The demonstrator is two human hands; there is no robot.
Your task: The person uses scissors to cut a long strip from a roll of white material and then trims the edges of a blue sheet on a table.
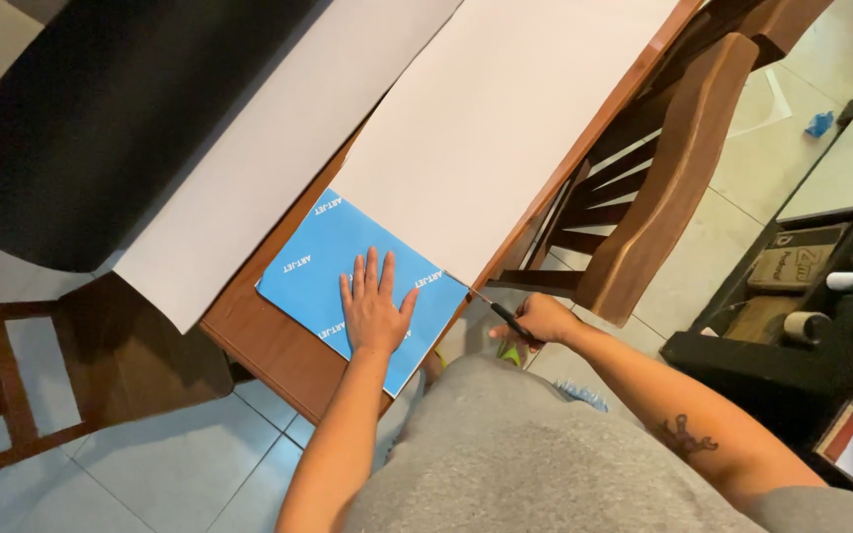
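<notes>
Pale floor tiles surround a wooden tabletop point(278, 341), with a wooden chair point(663, 188) pushed against its far side. I note two large white sheets point(505, 118) covering most of the surface; their upper ends run out of frame. A blue sheet point(323, 247) lies at the near corner, partly tucked under one white sheet. My left hand point(372, 306) rests open and flat on it, fingers spread. My right hand point(540, 321), just off the edge, grips scissors point(505, 318); the blades are hard to make out.
</notes>
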